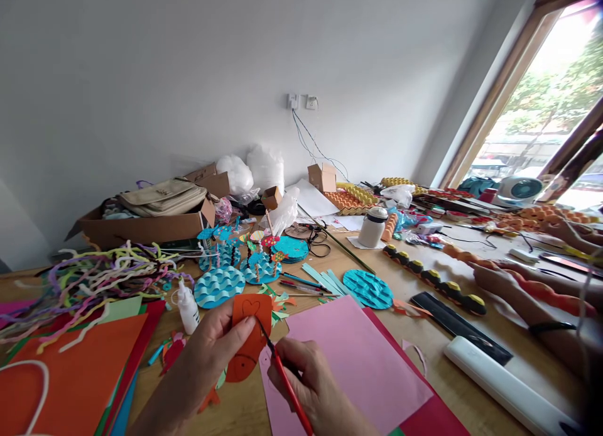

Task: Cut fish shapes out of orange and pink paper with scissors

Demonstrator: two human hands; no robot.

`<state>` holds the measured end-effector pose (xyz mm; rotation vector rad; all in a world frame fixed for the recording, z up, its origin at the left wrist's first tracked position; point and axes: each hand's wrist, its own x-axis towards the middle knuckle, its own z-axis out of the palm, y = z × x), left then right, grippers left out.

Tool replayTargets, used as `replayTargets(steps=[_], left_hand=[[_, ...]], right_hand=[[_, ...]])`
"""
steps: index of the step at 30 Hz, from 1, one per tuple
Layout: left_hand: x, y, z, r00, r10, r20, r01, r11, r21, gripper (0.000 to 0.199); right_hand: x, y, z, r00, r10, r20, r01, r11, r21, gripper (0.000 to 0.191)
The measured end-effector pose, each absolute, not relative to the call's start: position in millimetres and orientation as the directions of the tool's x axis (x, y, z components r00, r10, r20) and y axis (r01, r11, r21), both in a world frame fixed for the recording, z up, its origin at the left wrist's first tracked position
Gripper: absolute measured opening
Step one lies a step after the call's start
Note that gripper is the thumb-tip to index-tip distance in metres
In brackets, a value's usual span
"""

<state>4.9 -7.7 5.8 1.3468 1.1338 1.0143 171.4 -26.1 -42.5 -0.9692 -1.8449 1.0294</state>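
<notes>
Evidently the small dark print on the white bottle [188, 307] left of the hands is too tiny to read. The orange paper piece [242, 354], bright and flat-coloured with a thin heart outline near its top and a dark dot by its rounded lower end, is up in front of the wearer, just left of the pink sheet [353, 354], pinched between the left hand's [211, 345] thumb and fingers. The right hand [311, 373] grips the red-handled scissors [286, 379], their dark blades at the paper's right edge.

Head camera faces forward and down, hands [316, 372] close below.
</notes>
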Motion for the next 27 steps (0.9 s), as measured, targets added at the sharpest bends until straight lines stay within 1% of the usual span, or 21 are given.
replayTargets(steps=[3,5,10,12,19,24,27], left_hand=[[5,-8,6,0.183,0.983,-0.023,0.109,0.003,0.994,0.030],[4,-7,5,0.182,0.983,-0.004,0.119,-0.018,0.993,0.028],[4,-5,5,0.203,0.978,0.056,0.111,-0.080,0.991,0.025],[4,-5,6,0.206,0.977,0.063,0.086,-0.082,0.993,0.025],[10,-9,8,0.115,0.993,0.039,0.065,-0.047,0.997,0.026],[17,-10,2,0.076,0.997,0.035,-0.068,-0.029,0.997,0.021],[20,-10,-1,0.070,0.996,0.049,-0.093,-0.042,0.995,0.020]], right_hand=[[173,-26,-42,-0.388,0.882,0.267,0.256,0.381,-0.888,0.034],[174,-26,-42,-0.398,0.884,0.245,0.239,0.358,-0.903,0.031],[174,-27,-43,-0.431,0.893,0.127,0.164,0.216,-0.962,0.024],[173,-27,-43,-0.425,0.899,0.108,0.146,0.185,-0.972,0.022],[171,-28,-43,-0.410,0.903,0.129,0.109,0.190,-0.976,0.027],[170,-27,-45,-0.399,0.903,0.162,0.068,0.205,-0.976,0.031],[169,-27,-45,-0.395,0.901,0.177,0.054,0.215,-0.975,0.034]])
